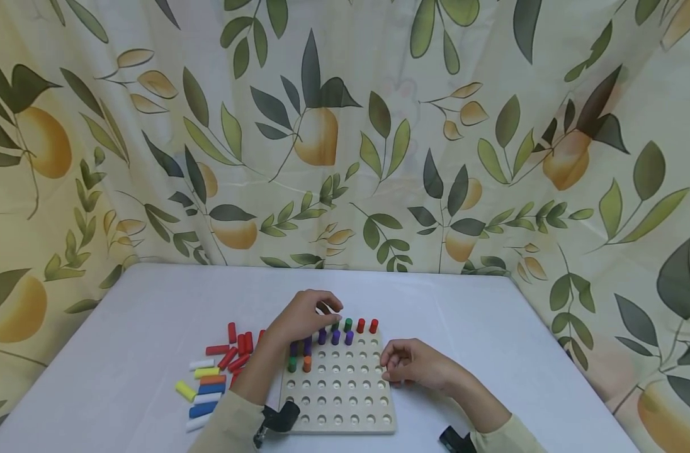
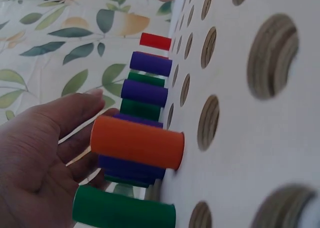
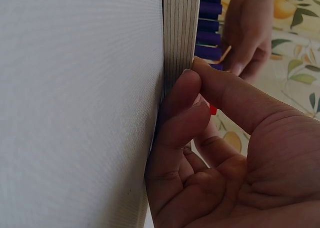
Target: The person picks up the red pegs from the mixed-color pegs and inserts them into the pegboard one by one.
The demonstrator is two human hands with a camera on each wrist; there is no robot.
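A pale wooden pegboard with rows of round holes lies on the white table. My left hand is over its back rows, the thumb and fingers near a green peg. In the left wrist view the left hand is behind the standing pegs, with nothing visible between thumb and fingers. An orange peg and a green peg stand closest there. My right hand holds the board's right edge; in the right wrist view its thumb and curled fingertips pinch the layered edge.
Loose pegs lie left of the board: several red ones, yellow, blue and white ones, and an orange one. Purple pegs and red pegs stand in the back rows. A patterned curtain hangs behind the table.
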